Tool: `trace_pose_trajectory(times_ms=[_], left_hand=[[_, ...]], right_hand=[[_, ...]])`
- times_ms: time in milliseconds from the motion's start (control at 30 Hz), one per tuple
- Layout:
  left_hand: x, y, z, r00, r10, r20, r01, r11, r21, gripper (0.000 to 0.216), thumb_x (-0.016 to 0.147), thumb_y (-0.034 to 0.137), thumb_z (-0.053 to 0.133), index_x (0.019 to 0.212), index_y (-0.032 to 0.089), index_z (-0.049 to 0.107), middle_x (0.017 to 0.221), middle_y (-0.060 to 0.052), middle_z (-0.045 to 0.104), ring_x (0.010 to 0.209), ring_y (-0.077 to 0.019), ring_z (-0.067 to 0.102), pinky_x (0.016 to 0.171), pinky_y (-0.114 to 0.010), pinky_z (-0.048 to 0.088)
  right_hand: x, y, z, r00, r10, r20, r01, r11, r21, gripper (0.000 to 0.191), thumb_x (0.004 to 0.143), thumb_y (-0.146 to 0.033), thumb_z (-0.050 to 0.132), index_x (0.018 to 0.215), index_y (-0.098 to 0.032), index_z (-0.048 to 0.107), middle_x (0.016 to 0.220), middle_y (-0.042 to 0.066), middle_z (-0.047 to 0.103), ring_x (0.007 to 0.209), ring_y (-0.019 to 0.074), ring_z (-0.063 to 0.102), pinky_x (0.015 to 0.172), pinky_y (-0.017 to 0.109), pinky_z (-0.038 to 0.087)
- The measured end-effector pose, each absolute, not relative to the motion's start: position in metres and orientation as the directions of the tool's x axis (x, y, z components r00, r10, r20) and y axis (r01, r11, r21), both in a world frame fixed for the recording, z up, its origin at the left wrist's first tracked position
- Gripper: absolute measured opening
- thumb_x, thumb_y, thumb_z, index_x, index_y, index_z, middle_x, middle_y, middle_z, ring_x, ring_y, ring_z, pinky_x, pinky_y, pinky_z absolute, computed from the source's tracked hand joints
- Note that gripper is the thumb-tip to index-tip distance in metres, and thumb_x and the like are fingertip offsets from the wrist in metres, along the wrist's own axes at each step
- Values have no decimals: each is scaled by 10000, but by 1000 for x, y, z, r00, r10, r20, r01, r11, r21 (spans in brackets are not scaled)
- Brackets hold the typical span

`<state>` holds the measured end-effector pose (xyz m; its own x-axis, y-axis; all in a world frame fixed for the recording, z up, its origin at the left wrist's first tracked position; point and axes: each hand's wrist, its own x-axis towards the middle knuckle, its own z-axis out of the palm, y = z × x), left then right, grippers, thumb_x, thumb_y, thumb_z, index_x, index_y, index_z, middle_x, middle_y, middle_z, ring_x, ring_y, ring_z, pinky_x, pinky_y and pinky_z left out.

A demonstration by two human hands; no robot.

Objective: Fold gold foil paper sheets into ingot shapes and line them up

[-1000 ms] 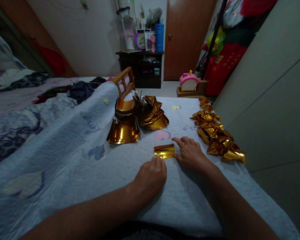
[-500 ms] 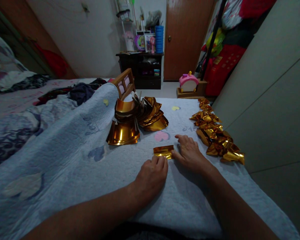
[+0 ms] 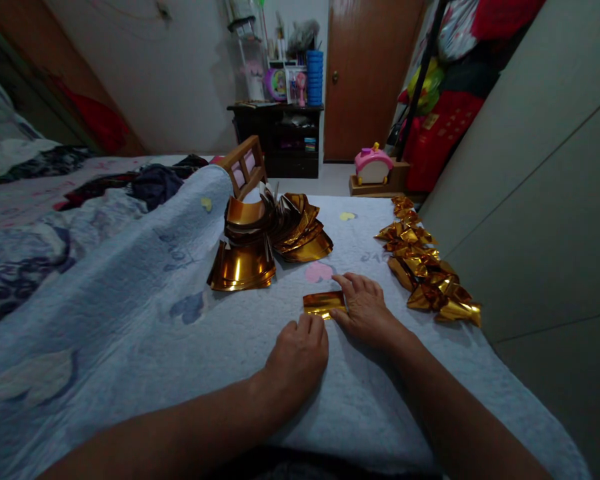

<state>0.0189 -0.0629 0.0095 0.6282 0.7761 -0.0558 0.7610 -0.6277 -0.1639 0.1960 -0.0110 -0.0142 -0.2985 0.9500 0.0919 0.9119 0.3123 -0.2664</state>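
Note:
A small folded gold foil sheet (image 3: 322, 303) lies flat on the light blue quilt (image 3: 180, 347). My left hand (image 3: 296, 355) rests below it, fingers curled, its fingertips pressing the sheet's near edge. My right hand (image 3: 364, 308) lies flat with fingers apart, pressing the sheet's right end. A stack of curved gold foil sheets (image 3: 265, 241) stands beyond the hands. A row of folded gold foil pieces (image 3: 425, 270) runs along the quilt's right side.
A grey cabinet wall (image 3: 540, 187) rises at the right. A small wooden frame (image 3: 243, 165) stands behind the stack. Rumpled bedding and clothes (image 3: 70, 200) lie at the left. A dark shelf unit (image 3: 285, 133), a brown door and a pink toy (image 3: 373, 165) are at the back.
My right hand has slid left along the gold sheet and now covers its right end. My left hand stays at the near edge. The view has shifted slightly.

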Motion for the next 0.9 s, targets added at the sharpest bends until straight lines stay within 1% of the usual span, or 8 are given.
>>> trace_pose_trajectory(times_ms=[167, 367, 433, 600, 700, 800, 900], left_hand=[[15, -64, 14, 589, 801, -107, 784, -598, -166, 282, 874, 24, 524, 1067, 52, 728, 944, -163, 692, 852, -284, 667, 714, -408, 572], [17, -62, 25, 536, 820, -199, 807, -568, -165, 331, 859, -9, 471, 1070, 20, 725, 926, -179, 708, 841, -286, 686, 736, -399, 564], [17, -61, 29, 533, 818, -216, 812, -566, -143, 327, 859, -2, 474, 1065, 27, 727, 925, -184, 713, 840, -287, 688, 729, -391, 558], [16, -61, 34, 517, 828, -216, 832, -546, -102, 324, 844, -6, 465, 1024, 35, 731, 926, -192, 723, 842, -293, 694, 726, -391, 549], [14, -60, 36, 510, 823, -251, 839, -540, -67, 326, 847, -11, 449, 1005, 33, 731, 930, -201, 729, 839, -302, 705, 733, -411, 555], [12, -57, 36, 507, 827, -243, 844, -533, -52, 311, 851, -6, 453, 973, 45, 735, 930, -204, 734, 854, -304, 713, 758, -422, 557], [9, -55, 35, 495, 842, -213, 857, -514, -42, 282, 864, 20, 459, 920, 68, 730, 886, -191, 736, 837, -295, 717, 762, -421, 557]], right_hand=[[198, -11, -13, -297, 952, 76, 912, 306, -274, 642, 889, -390, 608, 1487, -217, 453, 1472, 152, 504, 1325, 356, 439, 1103, 530, 313], [203, -8, -15, -306, 951, 46, 900, 304, -314, 603, 881, -334, 598, 1454, -198, 465, 1494, 155, 493, 1374, 353, 422, 1146, 544, 292], [205, -7, -16, -309, 950, 38, 893, 304, -331, 580, 871, -307, 598, 1424, -182, 475, 1490, 169, 498, 1387, 351, 416, 1155, 543, 290], [210, -5, -16, -344, 939, 24, 868, 328, -372, 534, 852, -244, 584, 1373, -177, 491, 1476, 171, 508, 1391, 348, 410, 1161, 553, 291], [211, -4, -16, -351, 936, 13, 865, 330, -379, 516, 849, -223, 571, 1358, -177, 501, 1469, 168, 509, 1388, 342, 409, 1159, 555, 291], [211, -4, -15, -353, 936, 16, 864, 332, -379, 487, 853, -209, 565, 1339, -203, 527, 1467, 153, 509, 1389, 329, 408, 1153, 547, 297], [211, -3, -12, -382, 924, -4, 854, 352, -383, 451, 856, -187, 570, 1307, -204, 566, 1476, 152, 496, 1397, 330, 394, 1153, 545, 286]])
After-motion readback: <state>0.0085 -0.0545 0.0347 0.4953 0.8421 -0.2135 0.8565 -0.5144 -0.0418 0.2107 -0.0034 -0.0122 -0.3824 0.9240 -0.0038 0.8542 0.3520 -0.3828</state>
